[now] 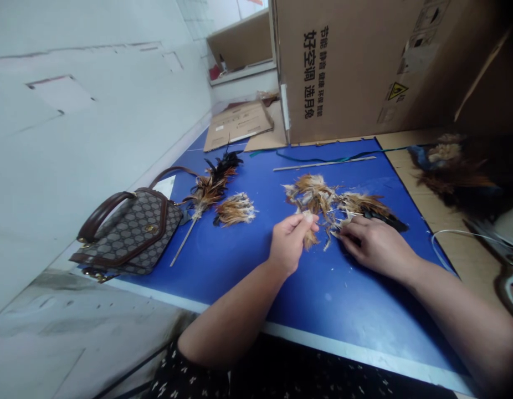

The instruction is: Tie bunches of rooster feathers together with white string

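Observation:
My left hand (292,241) is closed in a pinch on a small brown feather (309,240), whose tip hangs below the fingers. Just behind it lies a loose heap of tan and brown feathers (317,194). To the right, my right hand (375,244) is low over the table, thumb and fingers bent together on a pale feather at the near edge of a second pile of feathers (367,204); the fingertips are partly hidden. Left of both hands are a neat bunch of feathers (236,210) and a stick dressed with brown and black feathers (210,185).
A patterned handbag (136,230) stands at the left of the blue table (248,271). Behind are a thin bare stick (323,164), a green ribbon (331,158), flat cardboard (240,124) and a large carton (352,72). Scissors (512,282) and dark feathers (456,172) are at right.

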A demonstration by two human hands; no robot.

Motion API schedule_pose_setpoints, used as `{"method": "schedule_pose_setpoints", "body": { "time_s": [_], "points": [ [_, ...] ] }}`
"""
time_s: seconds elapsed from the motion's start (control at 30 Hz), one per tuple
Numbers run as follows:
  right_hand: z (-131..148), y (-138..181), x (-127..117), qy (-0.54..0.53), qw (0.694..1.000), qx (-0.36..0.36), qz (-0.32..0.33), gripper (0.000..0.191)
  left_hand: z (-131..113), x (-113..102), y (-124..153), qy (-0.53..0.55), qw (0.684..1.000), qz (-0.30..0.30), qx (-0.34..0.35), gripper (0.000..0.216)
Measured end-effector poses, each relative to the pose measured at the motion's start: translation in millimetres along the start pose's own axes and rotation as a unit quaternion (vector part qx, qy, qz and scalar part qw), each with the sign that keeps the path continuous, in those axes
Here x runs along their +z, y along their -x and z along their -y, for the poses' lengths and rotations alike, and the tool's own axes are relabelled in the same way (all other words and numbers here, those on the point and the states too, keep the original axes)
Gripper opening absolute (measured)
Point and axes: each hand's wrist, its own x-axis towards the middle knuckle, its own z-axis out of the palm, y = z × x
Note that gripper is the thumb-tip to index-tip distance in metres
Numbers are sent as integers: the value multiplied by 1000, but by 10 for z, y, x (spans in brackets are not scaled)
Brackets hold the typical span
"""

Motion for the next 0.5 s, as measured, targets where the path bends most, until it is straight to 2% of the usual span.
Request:
{"method": "schedule_pose_setpoints", "body": {
  "time_s": [0.1,0.23,0.37,0.5],
  "points": [
    [3,1,10,-89,992,54,-66,16,6,15,10,-1,1000,4,-1,30],
    [59,2,22,-221,960,94,-142,17,57,47,24,-1,1000,13,-21,30],
    [182,8,50,-346,921,125,-127,19,123,80,35,26,998,27,-47,31],
    [273,16,78,-368,918,99,-107,22,156,101,54,50,996,60,-36,31]
  ]
}}
